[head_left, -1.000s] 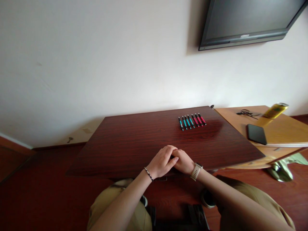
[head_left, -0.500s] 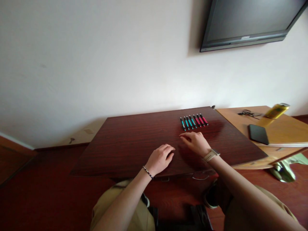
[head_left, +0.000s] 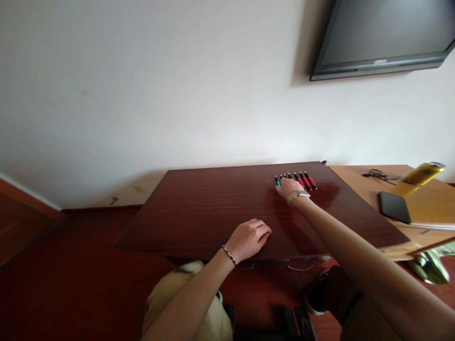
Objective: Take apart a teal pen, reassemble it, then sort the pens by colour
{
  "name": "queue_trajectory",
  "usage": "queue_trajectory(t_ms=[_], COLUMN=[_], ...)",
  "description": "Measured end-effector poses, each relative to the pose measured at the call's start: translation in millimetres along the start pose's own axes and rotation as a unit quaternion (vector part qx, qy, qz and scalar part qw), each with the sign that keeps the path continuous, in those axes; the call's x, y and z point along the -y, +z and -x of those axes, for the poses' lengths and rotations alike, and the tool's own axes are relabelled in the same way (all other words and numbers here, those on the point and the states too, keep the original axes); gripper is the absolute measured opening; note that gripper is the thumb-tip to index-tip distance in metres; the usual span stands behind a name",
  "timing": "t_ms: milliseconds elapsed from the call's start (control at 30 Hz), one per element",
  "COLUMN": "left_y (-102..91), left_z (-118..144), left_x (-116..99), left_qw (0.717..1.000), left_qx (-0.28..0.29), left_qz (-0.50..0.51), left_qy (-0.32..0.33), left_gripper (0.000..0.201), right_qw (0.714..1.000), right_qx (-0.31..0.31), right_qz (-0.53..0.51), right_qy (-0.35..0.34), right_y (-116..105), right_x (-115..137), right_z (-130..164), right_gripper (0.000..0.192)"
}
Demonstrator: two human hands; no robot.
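A row of several pens (head_left: 302,180), teal ones on the left and red ones on the right, lies at the far right of a dark red wooden table (head_left: 213,208). My right hand (head_left: 287,187), with a watch on the wrist, is stretched out and rests on the teal pens, covering most of them; whether it grips one I cannot tell. My left hand (head_left: 250,239), with a bead bracelet on the wrist, lies loosely curled on the table's near edge and holds nothing.
A lighter wooden desk (head_left: 419,199) adjoins on the right, bearing a black phone (head_left: 394,207), a yellow can (head_left: 423,173) and a dark cord (head_left: 378,174). A wall-mounted TV (head_left: 387,38) hangs above. My knees in khaki trousers (head_left: 185,308) are below the table.
My hands were clasped together at the near edge; the right hand has parted from the left and reached forward to the pens. The left hand stayed. The view has shifted slightly left.
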State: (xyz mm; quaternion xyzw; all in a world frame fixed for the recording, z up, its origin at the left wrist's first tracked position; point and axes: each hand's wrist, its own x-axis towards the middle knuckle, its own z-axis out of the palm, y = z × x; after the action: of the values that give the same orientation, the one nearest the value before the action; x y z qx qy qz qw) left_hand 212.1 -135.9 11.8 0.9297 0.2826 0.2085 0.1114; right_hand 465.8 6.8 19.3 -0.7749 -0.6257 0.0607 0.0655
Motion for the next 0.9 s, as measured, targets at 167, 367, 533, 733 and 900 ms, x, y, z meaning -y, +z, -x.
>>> queue_trajectory(t_ms=[167,367,533,733,900], left_y=[2.2,-2.3,-11.1,-1.4,5.1], left_z=[-1,-1,-5,-4,-1], left_x=[0,6,26,40,34], left_qw=[1.0,0.993,0.946,0.871,0.831], left_qx=[-0.004,-0.069,-0.172,-0.142,-0.127], left_qz=[-0.002,0.023,0.134,0.399,0.467], left_qy=[0.003,-0.098,-0.241,-0.249,-0.275], left_gripper=[0.021,0.018,0.011,0.019,0.025], right_qw=[0.999,0.988,0.95,0.863,0.837], right_qx=[0.023,0.089,0.14,0.127,0.121], right_qz=[-0.02,-0.125,-0.266,-0.466,-0.513], right_qy=[0.014,-0.006,-0.08,-0.146,-0.147], right_y=[2,-7,2,20,27], right_x=[7,20,38,47,49], right_z=[-15,-9,55,122,136], right_gripper=[0.035,0.031,0.047,0.04,0.041])
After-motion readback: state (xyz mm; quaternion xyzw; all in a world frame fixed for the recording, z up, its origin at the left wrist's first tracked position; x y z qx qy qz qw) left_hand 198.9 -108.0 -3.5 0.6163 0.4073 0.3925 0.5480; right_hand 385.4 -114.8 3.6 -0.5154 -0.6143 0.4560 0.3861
